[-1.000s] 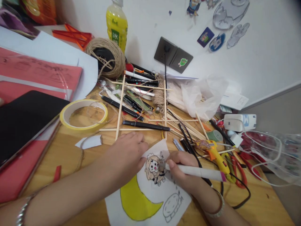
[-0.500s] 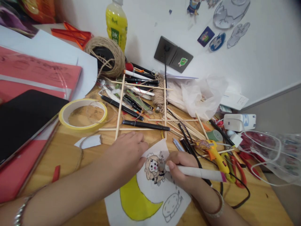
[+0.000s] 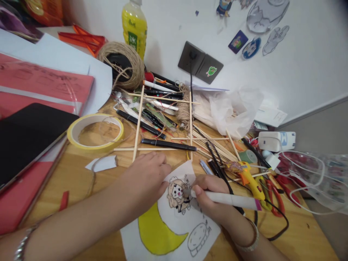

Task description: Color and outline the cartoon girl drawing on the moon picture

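A white paper (image 3: 174,221) with a yellow crescent moon, a small cartoon figure and an outlined round shape lies on the wooden table at the near edge. My left hand (image 3: 146,177) rests flat on the paper's upper left part, fingers spread. My right hand (image 3: 209,197) grips a white marker (image 3: 228,199) with a pink end, its tip on the cartoon figure.
A square frame of wooden sticks (image 3: 163,123) lies behind the hands over several pens. A yellow tape roll (image 3: 95,132), a twine ball (image 3: 123,65), a yellow bottle (image 3: 134,27), a yellow glue gun (image 3: 251,179), red pliers (image 3: 277,195), a plastic bag (image 3: 231,108), red folders and a black tablet (image 3: 27,137) crowd the table.
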A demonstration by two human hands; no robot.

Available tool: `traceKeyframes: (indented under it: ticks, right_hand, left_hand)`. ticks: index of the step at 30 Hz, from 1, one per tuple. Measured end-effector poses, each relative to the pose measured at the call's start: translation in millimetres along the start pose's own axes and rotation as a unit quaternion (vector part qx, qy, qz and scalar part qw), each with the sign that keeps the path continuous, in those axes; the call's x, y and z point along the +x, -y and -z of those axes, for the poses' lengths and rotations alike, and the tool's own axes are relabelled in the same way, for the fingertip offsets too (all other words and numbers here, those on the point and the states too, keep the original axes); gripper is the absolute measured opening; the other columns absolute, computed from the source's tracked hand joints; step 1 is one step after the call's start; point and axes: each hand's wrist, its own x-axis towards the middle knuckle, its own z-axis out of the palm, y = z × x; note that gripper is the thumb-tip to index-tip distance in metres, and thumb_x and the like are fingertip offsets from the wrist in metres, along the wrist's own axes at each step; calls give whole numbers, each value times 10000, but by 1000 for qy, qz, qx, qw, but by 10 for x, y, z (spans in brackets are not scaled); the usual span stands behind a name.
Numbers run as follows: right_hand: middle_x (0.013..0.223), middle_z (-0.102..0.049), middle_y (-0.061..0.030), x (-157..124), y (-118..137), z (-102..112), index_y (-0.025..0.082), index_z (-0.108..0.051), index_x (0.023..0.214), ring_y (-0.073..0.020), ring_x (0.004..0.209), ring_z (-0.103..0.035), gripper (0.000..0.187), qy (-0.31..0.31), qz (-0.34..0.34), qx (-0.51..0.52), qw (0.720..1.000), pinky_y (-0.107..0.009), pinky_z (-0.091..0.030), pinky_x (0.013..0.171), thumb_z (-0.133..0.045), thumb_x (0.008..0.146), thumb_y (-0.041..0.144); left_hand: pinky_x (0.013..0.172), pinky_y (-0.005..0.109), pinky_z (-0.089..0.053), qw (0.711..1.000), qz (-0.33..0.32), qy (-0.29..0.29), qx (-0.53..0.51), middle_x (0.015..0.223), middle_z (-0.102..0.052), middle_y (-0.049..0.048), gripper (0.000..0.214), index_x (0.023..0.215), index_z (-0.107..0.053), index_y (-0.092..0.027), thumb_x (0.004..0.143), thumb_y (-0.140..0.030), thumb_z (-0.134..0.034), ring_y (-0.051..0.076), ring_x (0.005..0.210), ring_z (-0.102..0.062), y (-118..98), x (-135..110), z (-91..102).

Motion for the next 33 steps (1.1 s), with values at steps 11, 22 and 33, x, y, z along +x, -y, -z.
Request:
traceKeyframes:
  ticks: [11, 22, 33]
  right_hand:
    - [542, -621, -16, -2, 8, 9, 213, -496, 577, -144, 493, -586, 298, 5, 2, -1, 1000, -257, -468, 492, -464, 871, 246]
    - [536, -606, -6, 3, 12, 11, 211, -504, 578, -137, 488, -569, 310, 1, -12, 8, 1000, -249, -447, 485, -487, 880, 279]
    - [767, -594, -22, 7, 7, 11, 235, -594, 901, -175, 668, -597, 84, -208, -34, 161, 964, -309, -491, 588, -571, 879, 313]
  left_hand:
    - [836, 445, -434, 1000, 2, 3, 3, 943, -583, 80, 88, 811, -634, -180, 823, -184, -547, 272, 934, -540, 2, -1, 1]
    - [853, 443, -439, 1000, 1, 8, 14, 966, -588, 78, 84, 826, -639, -182, 822, -184, -555, 264, 942, -544, -11, 3, -6]
    - [726, 364, -462, 995, 36, -89, -25, 772, -592, 63, 152, 713, -596, -170, 811, -172, -480, 225, 779, -566, -37, 26, -40]
